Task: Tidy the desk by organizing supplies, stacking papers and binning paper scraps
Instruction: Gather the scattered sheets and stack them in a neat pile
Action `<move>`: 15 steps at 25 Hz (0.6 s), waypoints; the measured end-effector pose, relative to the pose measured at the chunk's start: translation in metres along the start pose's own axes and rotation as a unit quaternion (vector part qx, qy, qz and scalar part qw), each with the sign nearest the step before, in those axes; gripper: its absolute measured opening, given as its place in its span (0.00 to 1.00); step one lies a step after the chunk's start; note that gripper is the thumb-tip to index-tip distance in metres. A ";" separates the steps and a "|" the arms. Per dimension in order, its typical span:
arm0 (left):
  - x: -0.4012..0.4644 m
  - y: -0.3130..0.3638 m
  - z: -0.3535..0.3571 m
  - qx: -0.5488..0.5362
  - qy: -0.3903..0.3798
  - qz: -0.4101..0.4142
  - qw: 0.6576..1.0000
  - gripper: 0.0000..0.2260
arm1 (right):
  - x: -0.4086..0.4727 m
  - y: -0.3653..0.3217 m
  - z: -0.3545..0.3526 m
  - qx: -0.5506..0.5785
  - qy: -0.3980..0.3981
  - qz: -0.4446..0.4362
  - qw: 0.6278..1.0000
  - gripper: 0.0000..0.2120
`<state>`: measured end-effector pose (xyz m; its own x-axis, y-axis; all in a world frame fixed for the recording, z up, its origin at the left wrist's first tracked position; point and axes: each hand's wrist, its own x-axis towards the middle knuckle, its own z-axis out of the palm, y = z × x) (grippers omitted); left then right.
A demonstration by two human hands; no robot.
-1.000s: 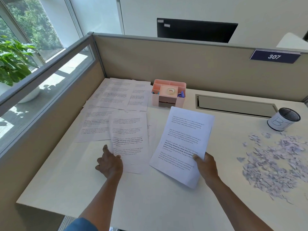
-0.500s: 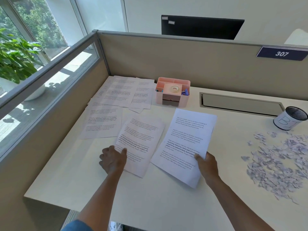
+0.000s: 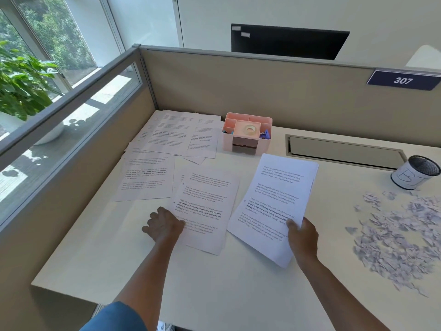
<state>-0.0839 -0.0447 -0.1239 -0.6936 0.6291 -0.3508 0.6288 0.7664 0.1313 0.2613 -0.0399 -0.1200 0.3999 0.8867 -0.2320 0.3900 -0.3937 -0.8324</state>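
Note:
My right hand (image 3: 302,237) grips the lower edge of a stack of printed sheets (image 3: 276,199), held slightly above the desk at centre right. My left hand (image 3: 163,224) presses on the lower left edge of a loose printed sheet (image 3: 205,206) lying flat beside the stack. More printed sheets (image 3: 176,137) lie spread toward the back left corner, and one (image 3: 145,177) lies left of centre. A heap of torn paper scraps (image 3: 401,232) covers the right side of the desk. A black mesh bin cup (image 3: 415,172) with a white label stands behind the scraps.
A pink desk organizer (image 3: 247,133) with a tape roll and clips stands at the back centre. A recessed cable flap (image 3: 343,150) lies to its right. Beige partition walls enclose the desk at the back and left; a glass panel and plant are at the left.
My left hand has slid the loose sheet to the right and nearer the held stack, turning it slightly. The right hand keeps holding its stack in about the same place.

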 end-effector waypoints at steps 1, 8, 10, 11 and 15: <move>0.001 0.003 -0.001 0.006 -0.001 0.000 1.000 0.30 | 0.000 0.000 0.001 0.002 0.000 0.002 1.000 0.07; 0.000 0.013 0.004 0.017 -0.012 0.039 0.999 0.13 | 0.001 0.003 -0.003 0.009 -0.006 0.008 1.000 0.06; 0.002 0.011 0.004 -0.051 -0.025 0.075 0.996 0.11 | 0.003 0.004 -0.006 0.007 -0.006 0.009 1.000 0.05; 0.004 0.009 0.004 -0.091 -0.031 0.092 0.991 0.11 | 0.004 0.005 -0.008 0.007 -0.005 0.010 1.000 0.05; 0.010 -0.002 0.004 -0.378 -0.138 0.118 0.908 0.12 | 0.005 0.005 -0.009 0.021 -0.024 0.011 0.999 0.07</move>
<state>-0.0909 -0.0401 -0.1316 -0.3909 0.8114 -0.4345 0.2550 0.5490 0.7959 0.2728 -0.0392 -0.1210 0.3667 0.8891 -0.2739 0.3461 -0.4037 -0.8469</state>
